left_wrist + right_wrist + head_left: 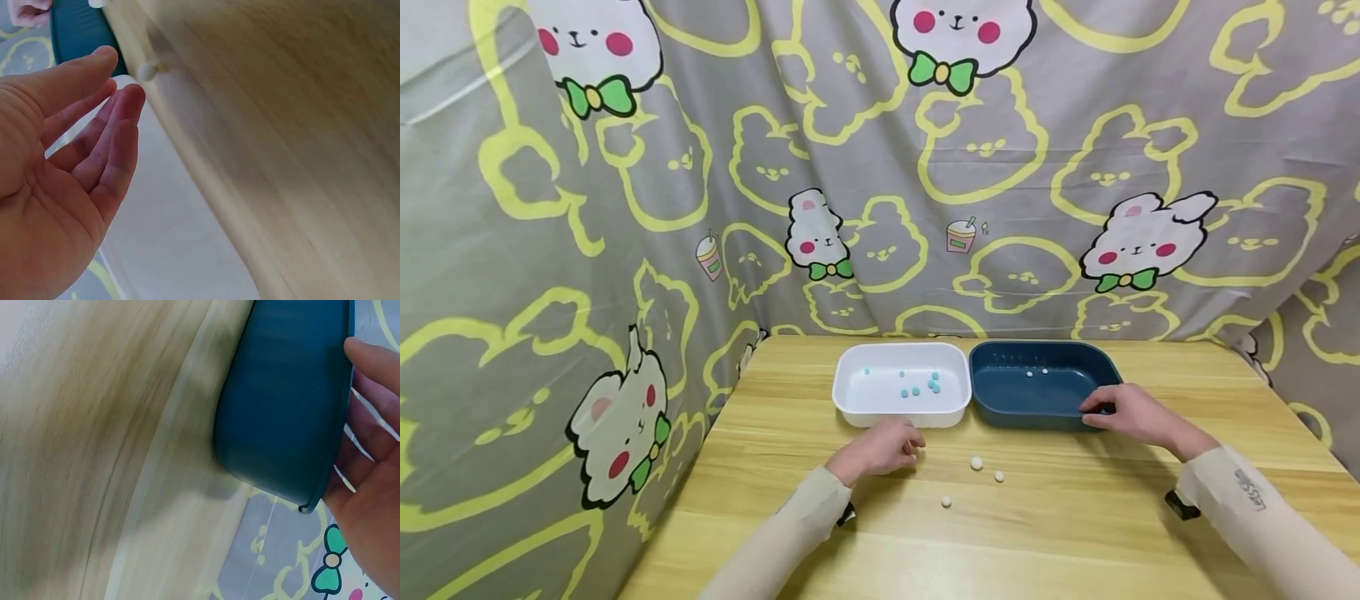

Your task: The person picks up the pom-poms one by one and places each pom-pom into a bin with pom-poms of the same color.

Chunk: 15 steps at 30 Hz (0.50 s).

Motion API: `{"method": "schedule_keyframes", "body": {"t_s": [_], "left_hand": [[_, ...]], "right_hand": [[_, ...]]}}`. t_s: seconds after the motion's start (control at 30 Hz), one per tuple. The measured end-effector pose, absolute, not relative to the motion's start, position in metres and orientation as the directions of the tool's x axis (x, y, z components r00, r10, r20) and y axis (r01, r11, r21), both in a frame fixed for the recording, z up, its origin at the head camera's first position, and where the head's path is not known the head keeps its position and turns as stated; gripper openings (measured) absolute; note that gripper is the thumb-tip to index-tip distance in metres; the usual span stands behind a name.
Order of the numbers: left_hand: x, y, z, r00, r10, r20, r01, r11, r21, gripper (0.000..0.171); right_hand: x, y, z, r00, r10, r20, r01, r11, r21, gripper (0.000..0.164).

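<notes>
My right hand (pixel 1135 414) is at the front right corner of a dark blue bin (pixel 1022 420), gripping its rim. In the right wrist view the thumb rests at the edge of the bin (pixel 281 394), with the other fingers behind it. Two small white balls (pixel 1029 374) lie inside. My left hand (pixel 883 447) hovers before a white bin (pixel 943 419), fingers loosely bent and holding nothing; its thumb stands apart from the fingertips in the left wrist view. Several small light-blue balls (pixel 916 392) lie in the white bin. A white ball (pixel 977 463) sits to the left hand's right.
Two more white balls, one at the right (pixel 999 477) and one nearer the front (pixel 946 502), lie on the wooden table (pixel 1060 533). Both bins stand side by side near its back edge. A patterned grey curtain (pixel 865 158) hangs behind and at the left.
</notes>
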<state>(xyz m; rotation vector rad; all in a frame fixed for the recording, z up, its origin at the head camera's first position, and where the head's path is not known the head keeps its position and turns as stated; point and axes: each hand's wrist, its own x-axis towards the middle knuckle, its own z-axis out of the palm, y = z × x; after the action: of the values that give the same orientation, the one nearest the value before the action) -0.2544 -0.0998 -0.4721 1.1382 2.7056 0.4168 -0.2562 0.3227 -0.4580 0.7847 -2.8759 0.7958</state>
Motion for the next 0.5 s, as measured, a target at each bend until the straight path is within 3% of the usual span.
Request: {"method": "schedule_keyframes", "body": {"t_s": [0.27, 0.5], "left_hand": [[-0.261, -0.096, -0.480, -0.669, 0.740, -0.067, 0.710, 0.663, 0.237, 0.013], [-0.263, -0.096, -0.483, -0.643, 0.763, -0.073, 0.730, 0.639, 0.243, 0.008]], "right_hand": [[-0.258, 0.327, -0.459, -0.850, -0.496, 0.174, -0.509, 0.694, -0.509, 0.007], [-0.260, 0.328, -0.460, -0.854, -0.504, 0.131, -0.490, 0.692, -0.530, 0.011]]}}
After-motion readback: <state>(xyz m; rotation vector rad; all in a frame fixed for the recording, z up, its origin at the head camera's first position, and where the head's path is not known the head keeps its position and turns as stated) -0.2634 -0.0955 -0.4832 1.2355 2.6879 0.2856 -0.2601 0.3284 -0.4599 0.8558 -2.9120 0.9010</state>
